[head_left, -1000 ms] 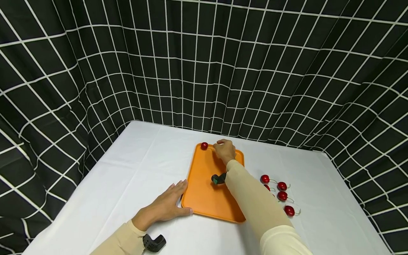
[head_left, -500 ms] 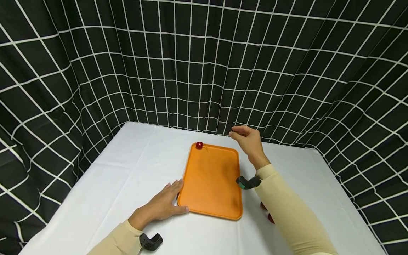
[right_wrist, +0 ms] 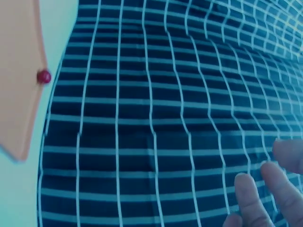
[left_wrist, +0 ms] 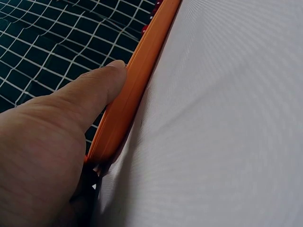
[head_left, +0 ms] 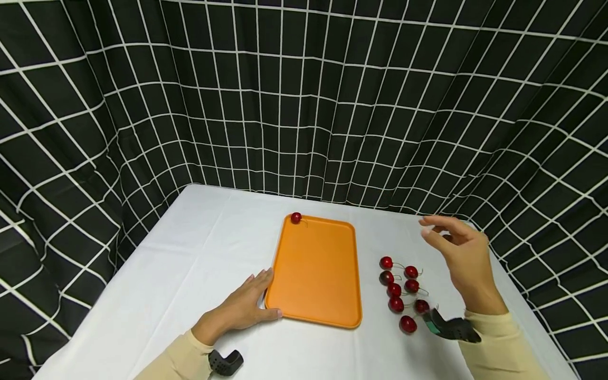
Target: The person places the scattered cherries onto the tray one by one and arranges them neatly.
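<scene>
An orange tray (head_left: 315,274) lies on the white table. At its far left corner sits one red cherry (head_left: 296,218) with its stem; the right wrist view also catches that cherry (right_wrist: 44,76). My left hand (head_left: 242,301) touches the tray's near left corner, fingers along the left side and thumb at the near edge. In the left wrist view the thumb lies against the tray rim (left_wrist: 135,85). My right hand (head_left: 467,258) hovers over the table's right side, fingers loosely bent and holding nothing. Below and left of it lies a group of several stemmed cherries (head_left: 396,304).
A white cloth (head_left: 214,237) covers the table. Black curtains with a white grid (head_left: 304,105) stand around its back and sides. Dark devices are strapped at the left wrist (head_left: 226,363) and the right wrist (head_left: 451,327).
My right hand has moved from over the tray's far edge to the right, past the loose cherries, which now show fully. My left hand and the cherry on the tray have stayed put.
</scene>
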`<state>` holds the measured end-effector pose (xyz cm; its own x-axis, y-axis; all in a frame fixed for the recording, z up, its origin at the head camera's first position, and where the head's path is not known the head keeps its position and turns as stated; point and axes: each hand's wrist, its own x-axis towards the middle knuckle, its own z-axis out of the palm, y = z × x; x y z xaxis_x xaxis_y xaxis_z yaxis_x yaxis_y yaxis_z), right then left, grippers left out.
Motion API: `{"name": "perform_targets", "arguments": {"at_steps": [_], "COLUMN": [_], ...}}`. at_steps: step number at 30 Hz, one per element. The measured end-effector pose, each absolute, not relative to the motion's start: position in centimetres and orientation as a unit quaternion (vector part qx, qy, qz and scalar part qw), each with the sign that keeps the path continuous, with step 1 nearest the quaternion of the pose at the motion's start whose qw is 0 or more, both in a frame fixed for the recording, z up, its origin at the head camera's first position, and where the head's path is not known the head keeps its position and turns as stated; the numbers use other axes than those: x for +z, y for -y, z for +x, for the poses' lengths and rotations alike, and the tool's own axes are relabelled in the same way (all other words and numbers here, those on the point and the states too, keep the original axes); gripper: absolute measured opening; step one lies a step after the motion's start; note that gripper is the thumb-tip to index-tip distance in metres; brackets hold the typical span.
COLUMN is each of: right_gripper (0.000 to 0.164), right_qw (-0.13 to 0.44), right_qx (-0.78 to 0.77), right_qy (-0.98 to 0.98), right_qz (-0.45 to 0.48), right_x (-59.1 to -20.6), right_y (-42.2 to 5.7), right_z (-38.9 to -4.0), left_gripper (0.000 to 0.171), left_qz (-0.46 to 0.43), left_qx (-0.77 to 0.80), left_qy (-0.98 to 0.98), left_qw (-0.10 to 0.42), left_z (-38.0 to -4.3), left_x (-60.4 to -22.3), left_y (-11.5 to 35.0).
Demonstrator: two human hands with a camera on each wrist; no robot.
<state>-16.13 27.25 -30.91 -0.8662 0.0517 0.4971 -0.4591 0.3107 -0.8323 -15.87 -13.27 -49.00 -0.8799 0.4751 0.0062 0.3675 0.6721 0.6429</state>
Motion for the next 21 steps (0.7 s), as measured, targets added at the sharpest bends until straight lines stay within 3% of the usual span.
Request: {"name": "perform_targets", "arguments": {"at_steps": [6, 12, 16, 21], "right_gripper": [0.028, 0.031, 0.029, 0.026], "right_qw": [0.248, 0.255, 0.230, 0.156], "right_qx": [0.653, 0.702, 0.696, 0.615], "right_qy": [0.703, 0.652, 0.672, 0.771], "right_qz": [0.132, 0.132, 0.101, 0.039], "right_x": [-32.6, -34.8, -37.1, -40.2], "right_y": [-31.1, -33.0, -33.5, -33.9], "right_z": [-11.9, -9.8, -9.3, -9.1], "left_gripper": [0.106, 0.104, 0.105, 0.104], "left_qz": [0.232, 0.228, 0.229, 0.230], "left_qx": [0.327, 0.328, 0.326, 0.325], "left_qy": [-0.912, -0.914, -0.914, -0.914], "left_qw": [0.088, 0.074, 0.074, 0.076], "left_z": [-15.5, -15.7, -15.8, -15.8], "left_x": [-49.0, -48.6, -48.6, -48.8], "left_y": [13.2, 13.3, 13.3, 13.2]}}
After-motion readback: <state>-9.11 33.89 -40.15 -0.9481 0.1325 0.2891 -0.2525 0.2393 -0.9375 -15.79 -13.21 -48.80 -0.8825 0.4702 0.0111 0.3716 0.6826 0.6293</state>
